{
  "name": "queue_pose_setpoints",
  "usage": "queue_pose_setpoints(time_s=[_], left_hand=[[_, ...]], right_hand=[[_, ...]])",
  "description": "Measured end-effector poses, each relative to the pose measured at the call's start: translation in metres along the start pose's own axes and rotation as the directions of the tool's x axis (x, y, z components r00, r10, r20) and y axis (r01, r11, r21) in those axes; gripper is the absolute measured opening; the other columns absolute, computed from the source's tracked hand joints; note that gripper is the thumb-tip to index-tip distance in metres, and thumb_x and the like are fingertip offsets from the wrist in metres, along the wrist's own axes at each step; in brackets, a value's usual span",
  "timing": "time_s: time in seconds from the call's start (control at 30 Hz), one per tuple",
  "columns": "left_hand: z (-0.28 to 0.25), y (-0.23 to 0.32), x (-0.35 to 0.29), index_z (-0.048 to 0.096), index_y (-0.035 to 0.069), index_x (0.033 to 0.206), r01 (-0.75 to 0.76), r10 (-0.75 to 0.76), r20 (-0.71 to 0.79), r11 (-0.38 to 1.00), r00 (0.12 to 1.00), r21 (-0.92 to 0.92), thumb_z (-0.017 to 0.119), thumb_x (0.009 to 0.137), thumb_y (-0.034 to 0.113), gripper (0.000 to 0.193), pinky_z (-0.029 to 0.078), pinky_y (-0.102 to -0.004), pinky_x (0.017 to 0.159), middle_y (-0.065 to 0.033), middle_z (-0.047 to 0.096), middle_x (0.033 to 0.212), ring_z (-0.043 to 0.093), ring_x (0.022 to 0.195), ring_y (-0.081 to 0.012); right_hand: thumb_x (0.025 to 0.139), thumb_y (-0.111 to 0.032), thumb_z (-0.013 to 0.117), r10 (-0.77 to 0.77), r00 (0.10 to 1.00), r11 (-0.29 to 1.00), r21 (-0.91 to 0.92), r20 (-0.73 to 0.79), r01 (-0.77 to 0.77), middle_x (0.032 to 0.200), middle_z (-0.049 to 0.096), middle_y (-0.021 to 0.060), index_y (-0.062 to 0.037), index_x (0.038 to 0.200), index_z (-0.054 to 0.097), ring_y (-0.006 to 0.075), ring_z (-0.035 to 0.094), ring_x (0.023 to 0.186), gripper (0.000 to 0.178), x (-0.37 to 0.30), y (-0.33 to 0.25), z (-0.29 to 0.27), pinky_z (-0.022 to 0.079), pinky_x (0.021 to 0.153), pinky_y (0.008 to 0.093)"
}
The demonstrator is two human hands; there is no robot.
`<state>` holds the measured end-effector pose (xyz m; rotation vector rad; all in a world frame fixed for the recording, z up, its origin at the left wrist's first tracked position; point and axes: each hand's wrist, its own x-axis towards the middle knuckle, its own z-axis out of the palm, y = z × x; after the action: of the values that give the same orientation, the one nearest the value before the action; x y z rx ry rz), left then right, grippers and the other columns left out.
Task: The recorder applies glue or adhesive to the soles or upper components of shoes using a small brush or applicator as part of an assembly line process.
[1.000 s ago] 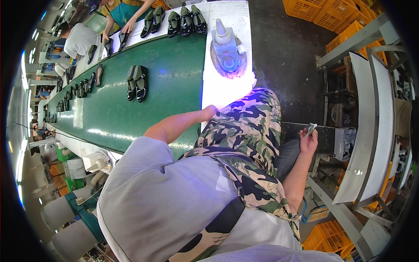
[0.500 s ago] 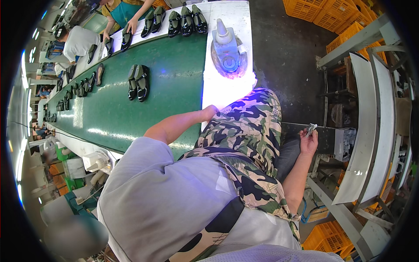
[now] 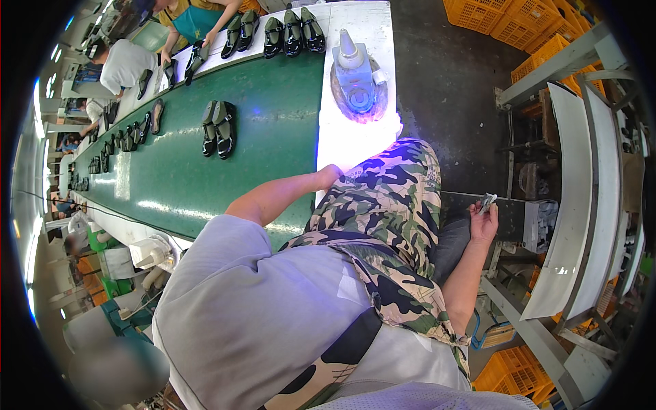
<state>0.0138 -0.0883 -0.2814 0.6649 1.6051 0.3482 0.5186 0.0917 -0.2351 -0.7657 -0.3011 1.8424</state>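
Shoe pair (image 3: 219,130) shifts slightly along the green belt (image 3: 280,137) toward the blue nozzle-topped device (image 3: 357,85), lying left of it, marginally nearer the worker. Left hand (image 3: 331,175), below the device: fingers hidden, grip indeterminable. Right hand (image 3: 484,222), below-right: fingers pinch a small grey item (image 3: 486,201).

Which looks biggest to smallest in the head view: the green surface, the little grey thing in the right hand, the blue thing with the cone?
1. Green surface
2. Blue thing with the cone
3. Little grey thing in the right hand
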Motion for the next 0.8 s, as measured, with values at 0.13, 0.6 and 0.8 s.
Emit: queue_pose_setpoints(time_s=[0.13,0.6,0.8], left_hand=[[-0.0012,0.0005,-0.0006,0.075,-0.003,0.093,-0.008,0.008,-0.007,1.000,1.000,0.028,0.065,0.086,0.010,0.018,0.050,-0.0350,0.062,-0.0032,0.067,0.078,0.059,0.068,-0.0132],[-0.0016,0.0020,-0.0026,0.075,-0.003,0.092,-0.019,0.019,-0.004,0.999,1.000,0.038,0.065,0.086,0.012,0.019,0.050,-0.0351,0.063,-0.0030,0.067,0.077,0.059,0.067,-0.0134],[-0.0007,0.0051,-0.0030,0.075,-0.002,0.092,0.004,-0.004,-0.002,1.000,1.000,0.026,0.064,0.085,0.012,0.019,0.050,-0.0351,0.064,-0.0032,0.067,0.077,0.059,0.067,-0.0133]], right_hand=[[0.095,-0.019,0.062,-0.001,1.000,1.000,-0.003,-0.003,0.001,0.104,0.071,0.0076,-0.0136,0.102,0.068,0.0285,0.066,0.091,0.011,-0.0001,0.0001,0.0001,0.050,0.082,0.0481],[0.094,-0.020,0.063,-0.005,1.000,1.000,0.007,-0.009,0.005,0.104,0.071,0.0071,-0.0136,0.102,0.068,0.0283,0.066,0.090,0.012,0.0012,0.0004,-0.0012,0.050,0.082,0.0483],[0.094,-0.021,0.063,-0.013,1.000,1.000,-0.007,-0.020,0.012,0.103,0.071,0.0070,-0.0133,0.101,0.067,0.0283,0.066,0.089,0.011,-0.0010,-0.0006,-0.0008,0.050,0.081,0.0483]])
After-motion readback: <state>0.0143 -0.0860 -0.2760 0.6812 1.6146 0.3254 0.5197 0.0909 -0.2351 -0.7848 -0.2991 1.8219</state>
